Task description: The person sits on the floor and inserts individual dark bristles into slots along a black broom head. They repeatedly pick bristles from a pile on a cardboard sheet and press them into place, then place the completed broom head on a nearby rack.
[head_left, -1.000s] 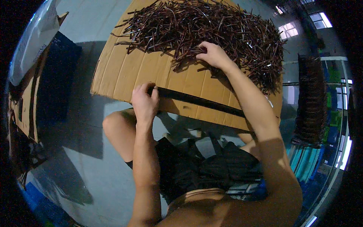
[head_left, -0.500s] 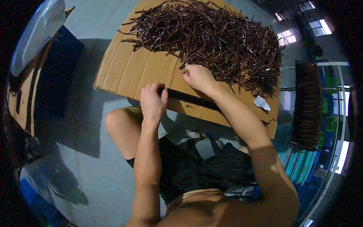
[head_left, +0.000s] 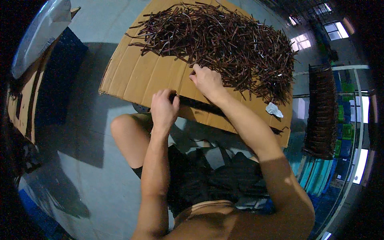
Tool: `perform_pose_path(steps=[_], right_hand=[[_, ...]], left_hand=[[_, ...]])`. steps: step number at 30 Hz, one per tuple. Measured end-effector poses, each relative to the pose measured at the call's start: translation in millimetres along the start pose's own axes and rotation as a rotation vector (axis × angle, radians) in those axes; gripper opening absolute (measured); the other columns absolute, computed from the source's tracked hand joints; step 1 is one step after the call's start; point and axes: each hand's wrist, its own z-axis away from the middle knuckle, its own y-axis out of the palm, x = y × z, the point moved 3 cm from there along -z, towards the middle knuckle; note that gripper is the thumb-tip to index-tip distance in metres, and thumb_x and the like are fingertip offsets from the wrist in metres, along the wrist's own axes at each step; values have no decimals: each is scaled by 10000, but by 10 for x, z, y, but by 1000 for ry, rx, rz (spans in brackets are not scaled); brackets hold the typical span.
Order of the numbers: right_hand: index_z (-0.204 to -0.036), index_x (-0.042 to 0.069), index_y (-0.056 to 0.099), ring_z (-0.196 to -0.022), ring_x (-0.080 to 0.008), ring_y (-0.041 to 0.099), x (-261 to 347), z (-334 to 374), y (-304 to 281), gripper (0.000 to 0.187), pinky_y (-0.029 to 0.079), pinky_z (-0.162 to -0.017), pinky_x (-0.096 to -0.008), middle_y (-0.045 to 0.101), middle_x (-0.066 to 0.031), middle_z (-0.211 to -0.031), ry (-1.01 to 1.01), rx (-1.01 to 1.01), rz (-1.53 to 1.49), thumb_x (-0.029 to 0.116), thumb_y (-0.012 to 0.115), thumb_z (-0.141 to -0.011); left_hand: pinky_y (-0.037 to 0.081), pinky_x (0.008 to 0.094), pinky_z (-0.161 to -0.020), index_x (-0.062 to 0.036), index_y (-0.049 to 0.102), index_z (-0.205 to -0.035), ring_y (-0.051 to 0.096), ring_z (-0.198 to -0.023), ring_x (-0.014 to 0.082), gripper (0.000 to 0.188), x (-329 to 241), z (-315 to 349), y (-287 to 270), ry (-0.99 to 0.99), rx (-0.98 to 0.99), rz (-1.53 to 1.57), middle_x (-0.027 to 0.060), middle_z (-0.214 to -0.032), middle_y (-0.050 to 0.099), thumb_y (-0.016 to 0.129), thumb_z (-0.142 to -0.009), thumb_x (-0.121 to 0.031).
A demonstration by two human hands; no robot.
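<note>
A wide heap of thin dark brown strips lies tangled on a cardboard-covered surface. My right hand is at the near edge of the heap, fingers pinched together by the strip ends; what is between the fingertips is hidden. At the front edge of the cardboard, my left hand is closed, thumb against curled fingers. Something dark shows at its fingertips, too small to name. A long dark band runs along the front edge between my hands; I cannot tell whether it is a gap or an object.
Crumpled white paper lies on the cardboard at the right. Beyond it, dark strands hang in a thick row on a white metal frame. To the left stand a dark blue box and a clear plastic bag. My legs are under the front edge.
My right hand has shifted slightly left and up along the heap's near edge. My left hand stays closed at the front edge. The whole view has shifted a little.
</note>
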Motion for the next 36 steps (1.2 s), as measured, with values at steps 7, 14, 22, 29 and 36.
perform_pose_path(steps=[7, 14, 22, 29, 36], right_hand=[[-1033, 4, 463, -808, -409, 602, -485, 276, 11, 302, 480, -703, -467, 611, -217, -862, 335, 92, -196, 182, 594, -827], [-1007, 14, 589, -538, -39, 452, -744, 730, -76, 259, 362, -447, -235, 580, 3, -724, 578, 565, -1262, 162, 670, -811], [-866, 38, 626, -551, -49, 504, -282, 440, -487, 155, 372, -456, -216, 582, 14, -682, 364, 394, -931, 192, 640, -858], [-944, 11, 592, -700, -86, 598, 292, 105, -189, 154, 456, -589, -214, 644, -32, -792, 169, 82, -1288, 132, 640, -863], [-1009, -24, 582, -794, -177, 660, 430, 194, 56, 223, 519, -707, -297, 675, -108, -893, 76, -9, -1282, 106, 648, -839]], left_hand=[[504, 384, -735, -27, 664, -942, 643, -799, 324, 195, 43, 20, -8, -5, -52, 30, 164, -857, 670, 657, -789, -147], [494, 389, -736, -30, 665, -895, 628, -837, 329, 199, 77, -22, -22, -123, -167, 50, 157, -864, 661, 671, -805, -207], [498, 374, -725, -43, 668, -903, 629, -809, 310, 194, 106, 13, 24, 37, -316, -6, 139, -858, 663, 679, -809, -211], [495, 375, -694, -49, 663, -847, 625, -764, 301, 148, 76, 19, 40, 66, -366, 38, 127, -788, 656, 685, -799, -187], [450, 405, -680, -47, 643, -802, 594, -760, 312, 121, 40, -8, 47, 122, -347, -87, 124, -764, 634, 625, -824, -165]])
